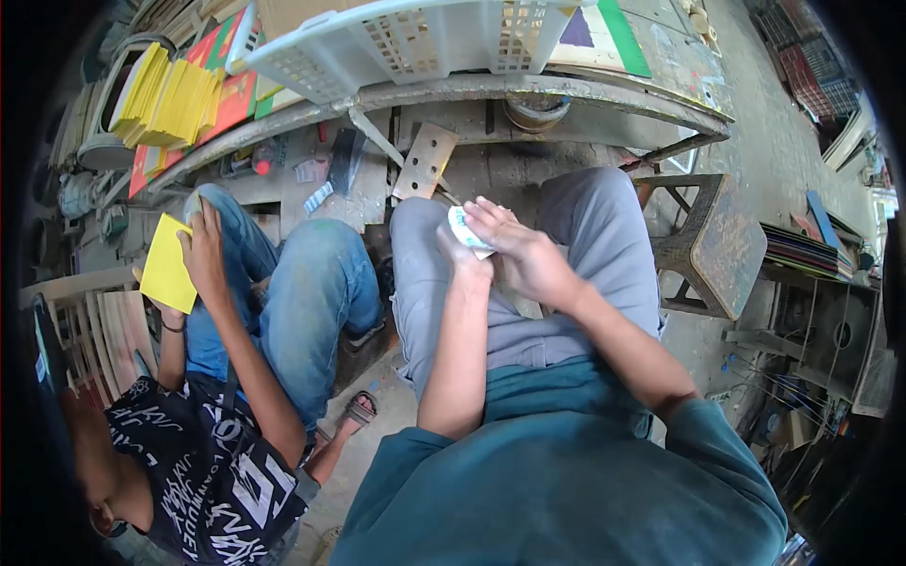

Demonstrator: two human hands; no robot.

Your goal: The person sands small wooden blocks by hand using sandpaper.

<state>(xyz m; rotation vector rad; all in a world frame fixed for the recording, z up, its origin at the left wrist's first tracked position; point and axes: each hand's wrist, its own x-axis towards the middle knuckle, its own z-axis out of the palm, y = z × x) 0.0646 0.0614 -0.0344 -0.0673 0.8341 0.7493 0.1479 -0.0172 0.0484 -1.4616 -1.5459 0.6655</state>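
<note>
My left hand (464, 259) is closed around a small white piece with blue-green print (461, 226), which curves up out of the grip above my lap. My right hand (533, 259) lies over it from the right, its fingers stretched out and close together, with the fingertips at the edge of the white piece. The exact kind of the piece cannot be made out, and part of it is hidden by my hands.
A white plastic basket (321, 61) stands on the metal-edged bench (623, 99) ahead. At left, a co-worker holds a yellow sheet or booklet (168, 264) near stacked yellow pieces (175, 94). A worn stool (722, 250) is at my right; a holed board (427, 160) leans under the bench.
</note>
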